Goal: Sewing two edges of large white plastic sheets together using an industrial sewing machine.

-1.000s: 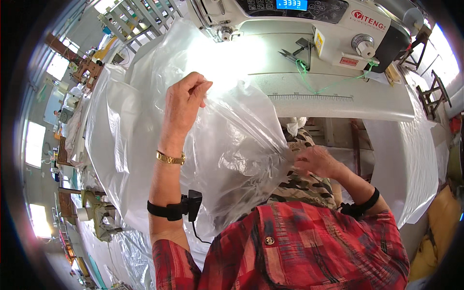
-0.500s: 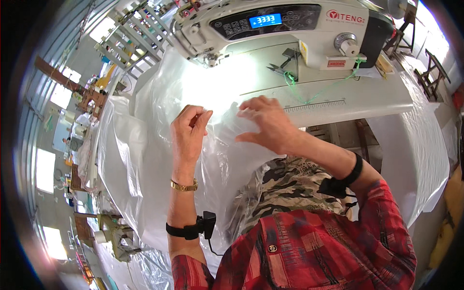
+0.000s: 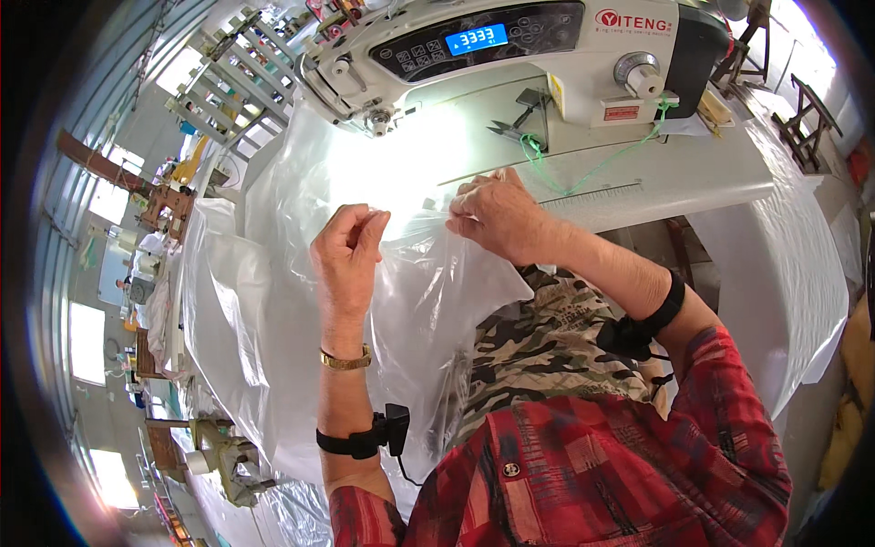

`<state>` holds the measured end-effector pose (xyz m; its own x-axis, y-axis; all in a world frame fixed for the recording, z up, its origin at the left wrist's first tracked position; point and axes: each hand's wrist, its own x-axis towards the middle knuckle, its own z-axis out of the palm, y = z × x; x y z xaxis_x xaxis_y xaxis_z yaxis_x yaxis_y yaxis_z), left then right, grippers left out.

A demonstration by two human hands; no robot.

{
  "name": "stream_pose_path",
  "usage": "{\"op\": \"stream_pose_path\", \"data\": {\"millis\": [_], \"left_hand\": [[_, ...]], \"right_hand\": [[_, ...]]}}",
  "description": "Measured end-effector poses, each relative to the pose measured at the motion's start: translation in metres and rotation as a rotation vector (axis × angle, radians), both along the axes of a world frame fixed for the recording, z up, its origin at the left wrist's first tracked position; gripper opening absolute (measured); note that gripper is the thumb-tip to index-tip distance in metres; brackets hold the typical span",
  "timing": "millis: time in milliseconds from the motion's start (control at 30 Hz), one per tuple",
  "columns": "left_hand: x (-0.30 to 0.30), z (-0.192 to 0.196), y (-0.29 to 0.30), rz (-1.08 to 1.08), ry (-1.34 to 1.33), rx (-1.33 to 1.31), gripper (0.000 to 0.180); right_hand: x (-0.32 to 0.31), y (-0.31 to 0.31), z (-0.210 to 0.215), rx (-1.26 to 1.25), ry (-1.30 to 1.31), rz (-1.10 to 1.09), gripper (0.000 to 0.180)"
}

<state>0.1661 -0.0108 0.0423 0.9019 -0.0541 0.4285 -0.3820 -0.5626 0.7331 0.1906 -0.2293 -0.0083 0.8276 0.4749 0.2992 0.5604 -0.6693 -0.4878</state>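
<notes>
Clear plastic sheeting (image 3: 410, 301) spreads from the sewing machine (image 3: 510, 55) down over the table's front and across my lap. My left hand (image 3: 348, 251) is closed, thumb against fingers, pinching the sheeting in front of the needle area. To its right, my right hand (image 3: 497, 217) has its fingers closed on the sheeting's edge. A taut stretch of plastic runs between the two hands. Bright lamp glare washes out the sheeting beneath the machine head (image 3: 378, 123).
Thread snips (image 3: 507, 132) lie on the machine bed, near a green cord (image 3: 583, 187) hanging from the machine. A ruler scale (image 3: 606, 196) runs along the bed's front edge. More white sheeting (image 3: 775, 301) drapes at the right. A slatted grey rack (image 3: 239, 77) stands behind at left.
My right hand has closed from spread fingers onto the plastic edge. The sheeting between my hands is drawn tauter, and its loose corner now hangs below the right hand.
</notes>
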Motion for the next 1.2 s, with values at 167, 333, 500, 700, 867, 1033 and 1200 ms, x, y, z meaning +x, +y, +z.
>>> {"op": "stream_pose_path", "data": {"millis": [167,333,500,700,867,1033,1200], "left_hand": [[-0.006,-0.001,-0.009,0.028,-0.017,0.045,0.013],[-0.014,0.000,-0.021,0.004,-0.281,0.392,0.009],[-0.011,-0.008,-0.023,-0.129,-0.424,0.531,0.010],[-0.013,-0.031,-0.033,-0.254,-0.125,0.485,0.012],[-0.011,-0.047,-0.041,-0.302,-0.064,0.500,0.013],[-0.014,-0.046,-0.048,-0.269,-0.111,0.588,0.013],[-0.014,-0.049,-0.046,-0.277,-0.153,0.617,0.010]], "right_hand": [[0.014,-0.003,0.011,-0.088,0.024,0.037,0.025],[0.033,0.000,0.003,-0.130,-0.022,0.003,0.024],[0.051,0.004,-0.008,-0.128,-0.144,0.083,0.016],[0.060,0.003,-0.018,-0.148,-0.274,0.122,0.010],[0.056,0.005,-0.014,-0.129,-0.191,0.092,0.010],[0.028,-0.006,-0.029,0.094,-0.405,-0.015,0.012],[-0.057,-0.037,-0.055,0.300,-0.260,-0.101,0.020]]}}
